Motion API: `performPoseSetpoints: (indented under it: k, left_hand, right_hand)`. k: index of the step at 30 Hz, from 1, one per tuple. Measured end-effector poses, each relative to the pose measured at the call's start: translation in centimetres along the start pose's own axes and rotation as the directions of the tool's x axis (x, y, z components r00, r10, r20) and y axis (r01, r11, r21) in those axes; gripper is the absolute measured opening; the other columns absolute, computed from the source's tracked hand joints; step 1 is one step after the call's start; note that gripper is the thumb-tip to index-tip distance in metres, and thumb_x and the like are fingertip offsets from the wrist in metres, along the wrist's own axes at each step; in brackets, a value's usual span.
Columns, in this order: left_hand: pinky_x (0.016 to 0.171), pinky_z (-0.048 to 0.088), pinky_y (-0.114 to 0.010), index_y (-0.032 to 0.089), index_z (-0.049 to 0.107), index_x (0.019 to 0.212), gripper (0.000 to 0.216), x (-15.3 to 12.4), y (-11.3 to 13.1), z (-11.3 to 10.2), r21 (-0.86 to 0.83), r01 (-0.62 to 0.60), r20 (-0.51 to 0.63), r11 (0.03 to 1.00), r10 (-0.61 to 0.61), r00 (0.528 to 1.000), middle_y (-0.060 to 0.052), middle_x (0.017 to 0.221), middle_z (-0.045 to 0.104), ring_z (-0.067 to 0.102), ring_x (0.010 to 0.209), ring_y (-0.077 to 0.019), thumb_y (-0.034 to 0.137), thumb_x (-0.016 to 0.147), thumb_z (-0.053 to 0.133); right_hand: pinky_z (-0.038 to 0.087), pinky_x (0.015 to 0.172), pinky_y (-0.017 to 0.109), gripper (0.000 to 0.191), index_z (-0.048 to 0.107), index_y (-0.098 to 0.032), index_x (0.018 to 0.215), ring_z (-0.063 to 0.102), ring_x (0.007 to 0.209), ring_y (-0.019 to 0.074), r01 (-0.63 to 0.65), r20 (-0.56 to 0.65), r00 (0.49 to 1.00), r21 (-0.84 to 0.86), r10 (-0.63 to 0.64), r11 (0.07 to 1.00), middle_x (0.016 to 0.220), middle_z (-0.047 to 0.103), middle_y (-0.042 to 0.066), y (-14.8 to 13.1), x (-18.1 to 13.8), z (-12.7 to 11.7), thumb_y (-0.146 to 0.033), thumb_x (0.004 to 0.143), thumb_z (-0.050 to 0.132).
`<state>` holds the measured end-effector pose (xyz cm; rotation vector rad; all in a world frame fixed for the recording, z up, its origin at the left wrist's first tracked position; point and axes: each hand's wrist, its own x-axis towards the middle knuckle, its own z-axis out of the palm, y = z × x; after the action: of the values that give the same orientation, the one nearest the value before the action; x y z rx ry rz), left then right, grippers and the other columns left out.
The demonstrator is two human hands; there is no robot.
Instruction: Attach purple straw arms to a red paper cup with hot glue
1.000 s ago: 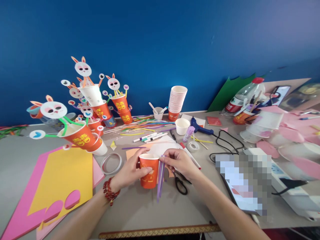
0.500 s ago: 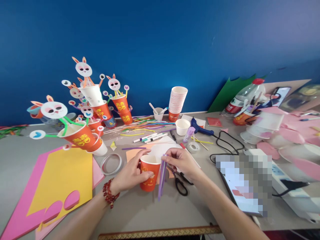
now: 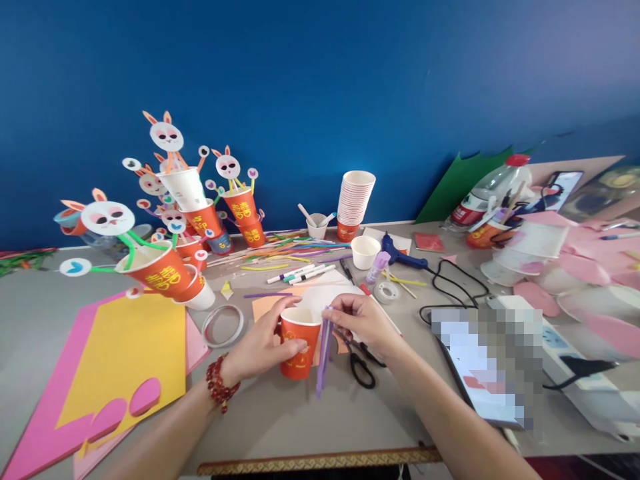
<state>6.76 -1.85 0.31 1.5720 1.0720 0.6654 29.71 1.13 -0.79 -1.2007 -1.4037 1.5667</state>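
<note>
My left hand is wrapped round an orange paper cup with yellow print, thumb across its front. The cup is upright with its white-rimmed mouth facing up. Pinched between the fingers of my right hand are purple pipe cleaners, hanging down beside the cup's right side. Whether they touch the cup I cannot tell. Under and behind my right hand lie black-handled scissors. White paper and orange paper lie behind the cup.
At left stand rabbit-faced cups, a tape roll and yellow paper. Farther back are markers, a stack of cups, a white bowl and a blue glue gun. A tablet and power strip lie right.
Almost nothing differs. Both hands keep their hold on the cup and the purple pipe cleaners, with only a very slight upward shift in the picture.
</note>
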Motion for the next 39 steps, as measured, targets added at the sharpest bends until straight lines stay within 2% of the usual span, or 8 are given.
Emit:
performPoseSetpoints:
  k: [11, 29, 31, 33, 35, 37, 39]
  left_hand:
    - [0.093, 0.052, -0.036, 0.022, 0.038, 0.140, 0.066, 0.0, 0.0, 0.0, 0.014, 0.018, -0.010, 1.000, -0.018, 1.000, -0.013, 0.142, 0.049, 0.055, 0.122, -0.0285, 0.032, 0.082, 0.067]
    - [0.093, 0.052, -0.036, 0.023, 0.038, 0.140, 0.066, 0.0, -0.3, 0.1, 0.021, 0.005, 0.003, 1.000, -0.005, 1.000, -0.012, 0.141, 0.050, 0.059, 0.117, -0.0273, 0.035, 0.082, 0.066]
    - [0.095, 0.051, -0.037, 0.023, 0.038, 0.141, 0.065, 0.0, -0.3, -0.2, 0.049, -0.002, -0.001, 0.999, 0.002, 1.000, -0.011, 0.139, 0.052, 0.060, 0.115, -0.0263, 0.035, 0.083, 0.066]
    - [0.100, 0.048, -0.039, 0.023, 0.039, 0.140, 0.065, 0.1, -0.3, -1.0, 0.145, -0.028, -0.064, 0.989, 0.037, 0.997, -0.012, 0.140, 0.052, 0.057, 0.121, -0.0275, 0.037, 0.083, 0.066]
    - [0.107, 0.042, -0.042, 0.022, 0.037, 0.141, 0.068, 0.3, -0.6, -2.1, 0.304, -0.049, -0.221, 0.951, 0.121, 0.968, -0.013, 0.144, 0.048, 0.049, 0.130, -0.0297, 0.040, 0.082, 0.067]
    - [0.110, 0.038, -0.046, 0.021, 0.032, 0.144, 0.073, 0.6, -1.3, -3.4, 0.453, -0.023, -0.400, 0.891, 0.227, 0.888, -0.014, 0.147, 0.044, 0.044, 0.135, -0.0314, 0.042, 0.083, 0.066]
    - [0.110, 0.037, -0.049, 0.019, 0.027, 0.147, 0.075, 1.0, -2.3, -4.6, 0.546, 0.037, -0.526, 0.837, 0.308, 0.793, -0.017, 0.147, 0.042, 0.043, 0.136, -0.0324, 0.042, 0.085, 0.063]
  right_hand:
    - [0.030, 0.038, 0.019, 0.037, 0.055, -0.018, 0.065, 0.043, 0.036, 0.0065, 0.013, 0.022, 1.000, 0.020, -0.013, 1.000, 0.046, 0.052, -0.007, 0.6, 0.3, -0.2, -0.047, 0.078, 0.074]
    - [0.030, 0.038, 0.019, 0.039, 0.053, -0.019, 0.064, 0.041, 0.037, 0.0067, -0.001, 0.009, 1.000, 0.030, 0.001, 1.000, 0.046, 0.051, -0.007, 0.3, 0.1, -0.1, -0.050, 0.075, 0.075]
    - [0.031, 0.039, 0.019, 0.040, 0.053, -0.019, 0.064, 0.041, 0.037, 0.0068, -0.007, 0.003, 1.000, 0.042, 0.007, 0.999, 0.045, 0.051, -0.007, 0.2, 0.1, -0.1, -0.051, 0.074, 0.075]
    - [0.031, 0.039, 0.019, 0.040, 0.053, -0.019, 0.064, 0.041, 0.037, 0.0068, -0.005, -0.008, 1.000, 0.060, 0.005, 0.998, 0.045, 0.051, -0.007, 0.1, 0.1, -0.1, -0.050, 0.073, 0.075]
    - [0.032, 0.040, 0.019, 0.040, 0.052, -0.019, 0.064, 0.041, 0.038, 0.0066, -0.001, -0.019, 1.000, 0.075, 0.002, 0.997, 0.045, 0.050, -0.007, 0.1, 0.1, -0.1, -0.050, 0.073, 0.076]
    - [0.032, 0.041, 0.019, 0.040, 0.053, -0.019, 0.064, 0.041, 0.039, 0.0066, -0.005, -0.019, 1.000, 0.077, 0.007, 0.997, 0.047, 0.051, -0.007, 0.1, 0.1, -0.1, -0.049, 0.073, 0.077]
    - [0.033, 0.041, 0.019, 0.040, 0.052, -0.019, 0.063, 0.041, 0.040, 0.0068, -0.011, -0.012, 1.000, 0.076, 0.012, 0.997, 0.048, 0.051, -0.006, 0.1, 0.1, 0.0, -0.049, 0.073, 0.077]
